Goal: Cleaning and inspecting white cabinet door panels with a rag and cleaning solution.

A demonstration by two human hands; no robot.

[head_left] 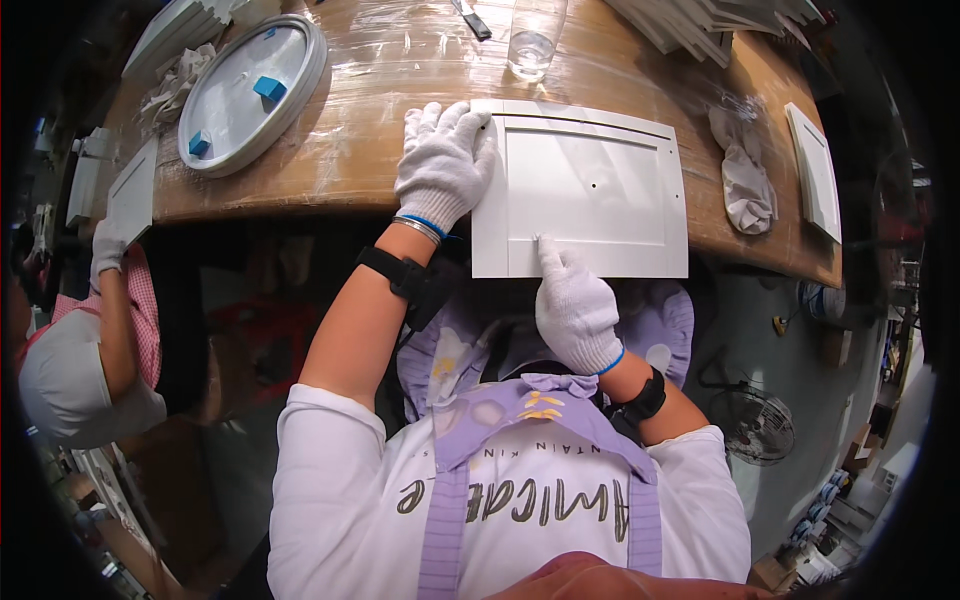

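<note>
White recessed-panel cabinet door (590, 190): lay flat at upper centre of the frame on a plastic-wrapped wooden workbench (340, 150), near edge overhanging the bench toward the wearer; two small dark holes visible on its face

Left hand (443, 165): white knit glove, placed palm down over the door's upper-left corner, fingers spread and flat, gripping nothing, partly on the door frame and partly on the bench

Right hand (572, 300): white knit glove, at the door's lower edge just left of centre; index finger extended and pressed on the lower frame rail, remaining fingers curled in, closed on nothing that could be seen

Black wrist straps (405, 275): one on each forearm

Round white tray (250, 90): upper left on the bench, bearing two small blue blocks (268, 88); crumpled white rags beside it at the far upper left

Clear drinking glass (532, 40): top centre, beyond the door, apart from it

Crumpled white cloth (745, 175): on the bench, right of the door, close to but apart from it

Small white panel (815, 170): far right of the bench

Stacked white panels (700, 20): top right edge

Second person (90, 350): left edge, gloved hand raised at another white panel (130, 195)

Floor fan (758, 425): lower right, below the bench
</note>
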